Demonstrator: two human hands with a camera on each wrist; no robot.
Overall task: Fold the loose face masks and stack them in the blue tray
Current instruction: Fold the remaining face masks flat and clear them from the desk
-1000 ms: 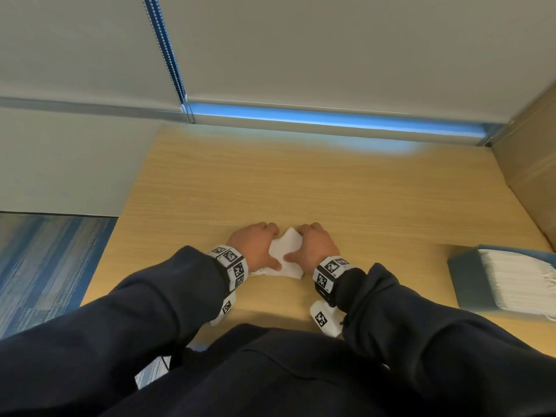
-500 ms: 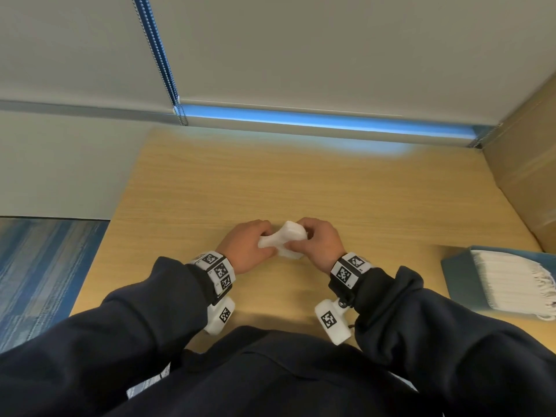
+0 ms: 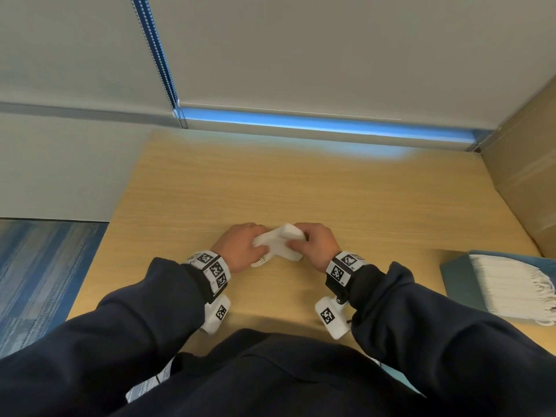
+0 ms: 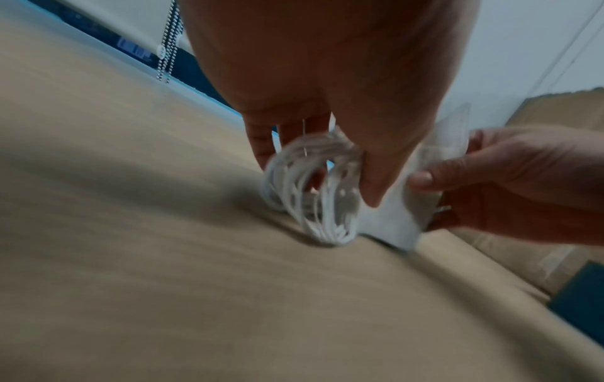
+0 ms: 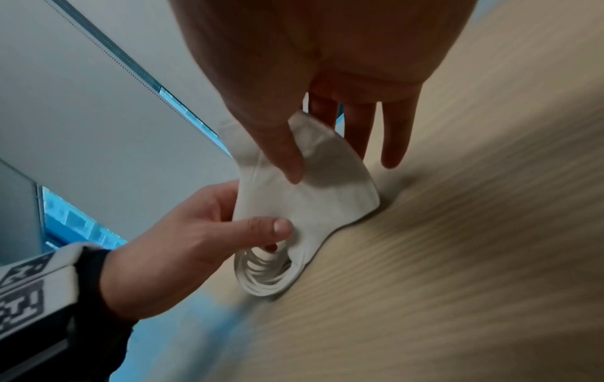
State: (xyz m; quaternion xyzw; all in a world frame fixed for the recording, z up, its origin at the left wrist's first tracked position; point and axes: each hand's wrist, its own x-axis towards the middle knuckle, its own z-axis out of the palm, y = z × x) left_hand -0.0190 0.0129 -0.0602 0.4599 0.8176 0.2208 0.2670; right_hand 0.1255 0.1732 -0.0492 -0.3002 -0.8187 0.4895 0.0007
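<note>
head downward, wrists close, sharing mask (image 3: 281,242)

A white face mask (image 3: 278,242), bent and partly folded, sits centre frame, its lower edge touching the surface (image 3: 301,191). A blue tray (image 3: 455,278) at right holds stacked white masks (image 3: 508,284).

Light wooden table (image 3: 301,191) carries it all: a white face mask (image 3: 279,246) touching down at its near middle, and a blue tray (image 3: 455,278) of stacked masks (image 3: 508,285) at the right edge.
</note>
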